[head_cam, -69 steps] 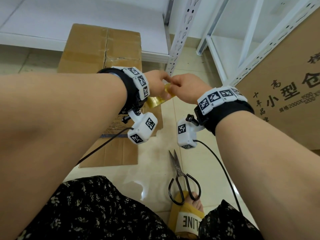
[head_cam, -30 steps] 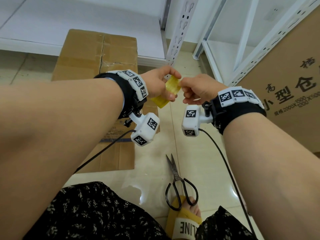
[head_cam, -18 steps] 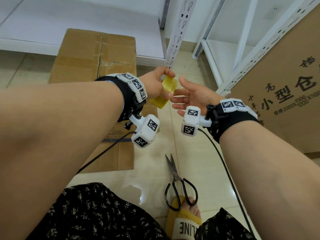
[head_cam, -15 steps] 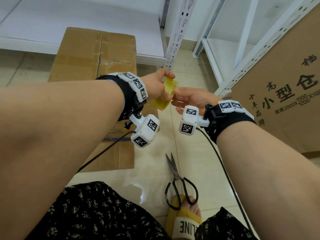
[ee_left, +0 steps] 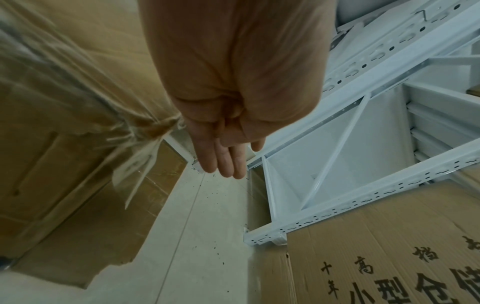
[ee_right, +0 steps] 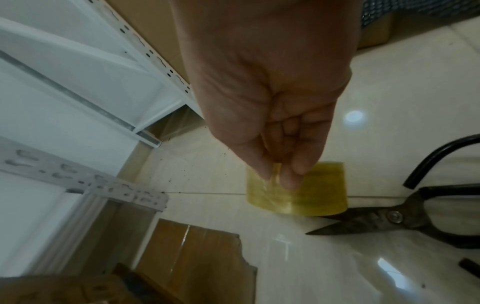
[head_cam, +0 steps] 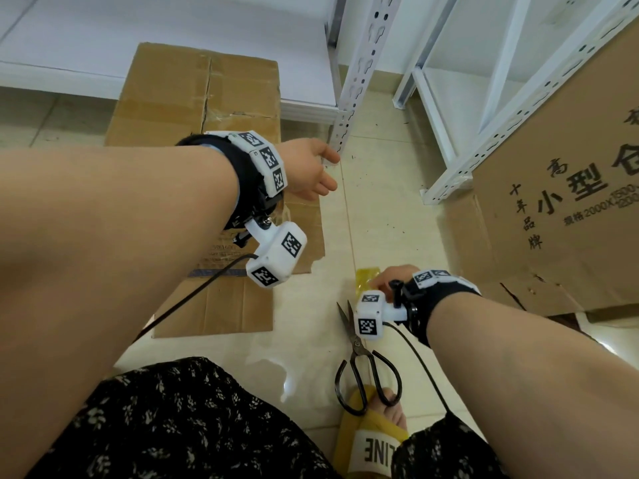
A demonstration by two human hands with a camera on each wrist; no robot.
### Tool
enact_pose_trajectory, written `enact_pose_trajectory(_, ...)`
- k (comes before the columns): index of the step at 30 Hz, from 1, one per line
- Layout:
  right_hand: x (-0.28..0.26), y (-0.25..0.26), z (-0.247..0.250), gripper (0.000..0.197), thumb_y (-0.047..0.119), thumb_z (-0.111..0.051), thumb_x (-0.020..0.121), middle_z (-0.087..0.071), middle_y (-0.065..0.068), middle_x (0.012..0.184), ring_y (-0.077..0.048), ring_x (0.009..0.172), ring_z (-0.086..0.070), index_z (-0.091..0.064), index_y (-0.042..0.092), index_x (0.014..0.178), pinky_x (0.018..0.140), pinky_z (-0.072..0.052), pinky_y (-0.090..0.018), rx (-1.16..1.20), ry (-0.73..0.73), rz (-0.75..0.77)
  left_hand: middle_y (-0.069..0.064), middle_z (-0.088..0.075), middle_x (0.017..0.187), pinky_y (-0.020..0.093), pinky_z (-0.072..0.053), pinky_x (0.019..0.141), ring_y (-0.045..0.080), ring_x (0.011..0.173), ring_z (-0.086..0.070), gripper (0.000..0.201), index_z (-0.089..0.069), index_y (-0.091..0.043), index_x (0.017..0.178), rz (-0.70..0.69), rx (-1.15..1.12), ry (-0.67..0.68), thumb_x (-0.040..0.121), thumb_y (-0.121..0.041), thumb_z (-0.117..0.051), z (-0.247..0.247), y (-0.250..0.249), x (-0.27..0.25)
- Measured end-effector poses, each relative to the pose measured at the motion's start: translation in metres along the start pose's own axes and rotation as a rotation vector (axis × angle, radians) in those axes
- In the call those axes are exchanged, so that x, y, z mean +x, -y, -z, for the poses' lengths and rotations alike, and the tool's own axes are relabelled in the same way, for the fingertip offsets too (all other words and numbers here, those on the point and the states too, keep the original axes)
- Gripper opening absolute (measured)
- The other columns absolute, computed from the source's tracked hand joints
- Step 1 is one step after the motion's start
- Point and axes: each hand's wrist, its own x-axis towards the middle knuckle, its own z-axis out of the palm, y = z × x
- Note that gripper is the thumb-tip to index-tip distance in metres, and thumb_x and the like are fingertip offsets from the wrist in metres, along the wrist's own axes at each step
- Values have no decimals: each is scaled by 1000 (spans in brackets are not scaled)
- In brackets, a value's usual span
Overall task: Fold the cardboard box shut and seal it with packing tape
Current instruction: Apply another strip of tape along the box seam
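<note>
1. A flattened box [head_cam: 204, 188] was seen lying on the tiled floor [head_cam: 311, 340] at the left, partly under the white shelving [head_cam: 356, 63]; its flaps had not been raised, so the task was judged barely begun.
2. A larger printed carton [head_cam: 570, 209] was seen propped at the right, against the rack.
3. The left hand [head_cam: 307, 171] was held above the box's right edge, fingers straight and loose, nothing gripped.
4. The right hand [head_cam: 390, 278] was lowered near the floor, and a yellowish piece of tape [ee_right: 298, 189] was pinched between thumb and fingertips [ee_right: 293, 174].
5. Scissors [head_cam: 366, 368] were seen on the floor just beside that hand, blades pointing away from the person.
6. The tape was judged light, limp and sticky, apt to fold onto itself; a pinch at one edge was thought best.
7. The box was judged stiff but light, with torn edges; it was reckoned best taken by the flap edges, both hands used.
</note>
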Motion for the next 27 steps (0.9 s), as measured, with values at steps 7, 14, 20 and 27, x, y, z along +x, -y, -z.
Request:
enact_pose_trajectory(7, 14, 11, -18, 27, 24, -53, 98, -68, -7, 114, -26, 87, -67, -64, 7, 117, 87, -55, -34, -196, 23, 87, 4, -66, 106, 37, -56, 83, 22, 96, -64, 43, -58, -21, 120, -134, 159, -295, 86, 5, -47, 25, 12, -8)
enact_pose_trajectory(14, 8, 42, -16, 24, 20, -54, 99, -70, -10, 111, -32, 102, -66, -69, 6, 111, 84, -50, -33, 196, 34, 91, 5, -51, 132, 44, -50, 95, 28, 118, -50, 65, -49, -31, 132, -131, 470, -427, 76, 2, -46, 52, 32, -16)
enact_pose_trajectory(20, -27, 120, 44, 22, 14, -54, 96, -61, -3, 67, -15, 58, -56, -59, 9, 76, 52, -50, -24, 1485, 248, 337, 10, -40, 142, 42, -36, 103, 31, 130, -38, 57, -43, -25, 138, -18, 728, -445, 84, -18, -60, 64, 54, -17)
enact_pose_trajectory(27, -33, 161, 19, 24, 14, -49, 99, -60, -6, 63, -16, 53, -59, -59, 7, 78, 51, -54, -25, 1608, 337, 275, 4, 2, 162, 48, -8, 117, 27, 149, 1, 68, -7, -19, 155, 48, 840, -303, 99, -28, -45, 55, 69, -4)
